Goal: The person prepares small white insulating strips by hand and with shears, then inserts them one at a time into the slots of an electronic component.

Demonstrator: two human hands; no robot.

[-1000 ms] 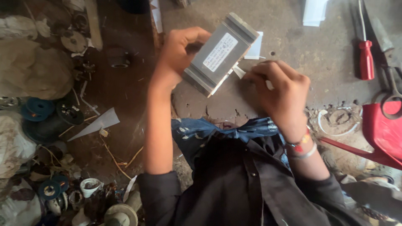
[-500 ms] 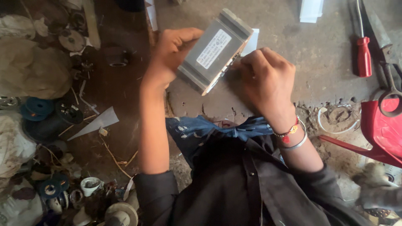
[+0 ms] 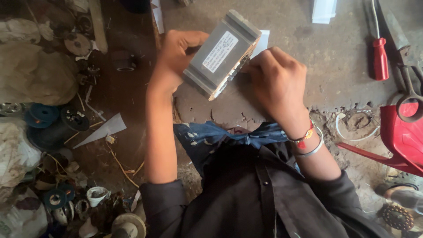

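My left hand grips a grey rectangular metal block with a white label on its upper face, holding it tilted above the concrete floor. My right hand presses against the block's lower right side, fingers curled at its edge; a small white paper piece shows just behind the block. Whether the right hand pinches something small is hidden by the fingers. A red thread band and a metal bangle sit on my right wrist.
A red-handled screwdriver and scissors lie at the right, beside a red plastic object. White paper lies at the top. Wire spools, discs and scrap crowd the left floor. A white paper triangle lies nearby.
Both hands and the block have shifted slightly up and left in view. My right hand has closed in tighter against the block's side.
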